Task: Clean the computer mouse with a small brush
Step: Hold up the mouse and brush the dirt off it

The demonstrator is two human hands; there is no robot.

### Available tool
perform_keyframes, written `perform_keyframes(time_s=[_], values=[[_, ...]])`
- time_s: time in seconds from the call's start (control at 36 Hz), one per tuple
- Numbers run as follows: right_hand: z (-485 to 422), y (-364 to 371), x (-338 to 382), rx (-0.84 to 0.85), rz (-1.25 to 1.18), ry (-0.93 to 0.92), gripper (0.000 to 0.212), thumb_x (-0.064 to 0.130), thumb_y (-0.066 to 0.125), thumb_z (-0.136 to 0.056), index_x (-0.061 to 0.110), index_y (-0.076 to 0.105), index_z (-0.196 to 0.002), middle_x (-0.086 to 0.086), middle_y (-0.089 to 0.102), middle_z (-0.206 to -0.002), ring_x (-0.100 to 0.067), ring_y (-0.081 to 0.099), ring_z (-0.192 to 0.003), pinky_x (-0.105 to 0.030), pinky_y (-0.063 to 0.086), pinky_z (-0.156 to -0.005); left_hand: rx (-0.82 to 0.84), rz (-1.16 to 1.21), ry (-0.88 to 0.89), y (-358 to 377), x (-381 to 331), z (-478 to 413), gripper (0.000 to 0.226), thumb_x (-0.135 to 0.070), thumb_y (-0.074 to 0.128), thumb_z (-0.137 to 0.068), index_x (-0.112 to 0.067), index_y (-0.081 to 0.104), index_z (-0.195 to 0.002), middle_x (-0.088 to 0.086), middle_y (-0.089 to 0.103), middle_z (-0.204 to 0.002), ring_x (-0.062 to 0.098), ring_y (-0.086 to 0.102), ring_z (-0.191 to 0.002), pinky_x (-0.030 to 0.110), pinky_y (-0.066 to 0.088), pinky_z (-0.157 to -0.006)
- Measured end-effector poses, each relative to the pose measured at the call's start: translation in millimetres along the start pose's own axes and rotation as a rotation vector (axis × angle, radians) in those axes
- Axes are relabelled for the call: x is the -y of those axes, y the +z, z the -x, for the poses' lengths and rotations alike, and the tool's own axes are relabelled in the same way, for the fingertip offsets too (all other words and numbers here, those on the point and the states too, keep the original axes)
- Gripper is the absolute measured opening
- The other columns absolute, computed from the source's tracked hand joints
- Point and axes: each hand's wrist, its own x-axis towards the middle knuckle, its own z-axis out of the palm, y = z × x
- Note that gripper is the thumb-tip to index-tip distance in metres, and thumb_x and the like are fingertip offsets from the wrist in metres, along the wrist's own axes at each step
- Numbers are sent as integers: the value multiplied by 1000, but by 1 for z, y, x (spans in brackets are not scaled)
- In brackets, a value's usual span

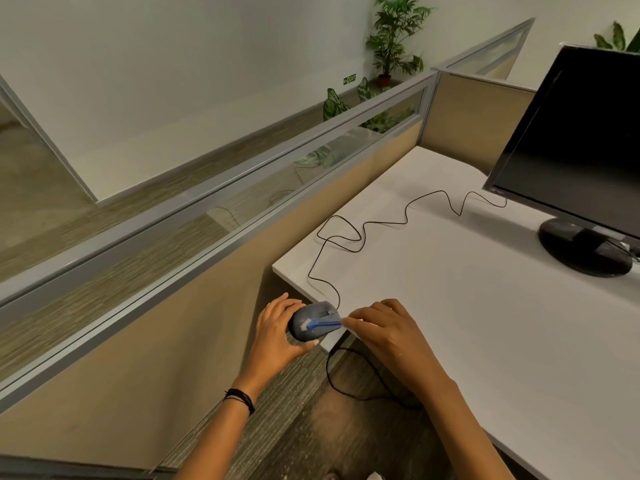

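A dark grey wired computer mouse (306, 315) is held just off the near left corner of the white desk (485, 306). My left hand (277, 336) cups it from the left and below, thumb under its near side. My right hand (384, 332) pinches the blue handle of a small brush (323, 323). The brush's white bristles rest on the top of the mouse, where pale dust shows. The mouse cable (381, 223) snakes across the desk toward the monitor.
A black monitor (575, 143) on a round stand (585, 247) occupies the desk's right side. A beige and glass cubicle partition (242, 202) runs along the left. Another black cable (363, 379) loops below the desk edge over the carpet. Potted plants stand beyond the partition.
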Motion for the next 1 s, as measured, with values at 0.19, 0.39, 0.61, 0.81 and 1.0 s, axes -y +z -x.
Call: perform_keyframes(time_s=[0.19,0.39,0.61,0.81,1.0], values=[[-4,1,0,65,12,-48,46,23,92,-44,23,74,-86,4,73,-79,-12,66,-66,-18,50,-58,3,12,-4,-2,-2,0,72,-52,76,-68,-28,45,-129,-7,42,-139,6,20,-136,36,23,-111],[5,6,-14,45,-71,101,39,13,88,-56,19,72,-91,0,73,-84,-18,66,-69,-27,51,-62,-5,19,-6,-5,-4,1,73,-60,71,-67,-30,46,-128,-7,41,-140,8,21,-137,35,21,-111],[2,18,6,40,-533,471,16,18,65,-85,22,70,-100,7,71,-88,5,52,-73,-10,35,-77,-4,25,-7,-2,-3,2,72,-51,76,-68,-29,45,-129,-6,40,-141,8,19,-137,35,18,-111],[6,28,8,34,-700,602,14,14,64,-84,23,72,-91,26,61,-75,6,59,-81,-4,45,-71,-6,-7,1,0,-1,2,74,-58,73,-67,-30,44,-130,-7,42,-140,6,19,-137,35,18,-113],[14,29,-9,-127,-619,759,17,11,65,-82,28,66,-78,20,61,-67,5,58,-73,-4,45,-63,-28,7,20,-2,-1,1,71,-62,70,-67,-30,47,-127,-10,45,-136,5,23,-136,36,22,-112]])
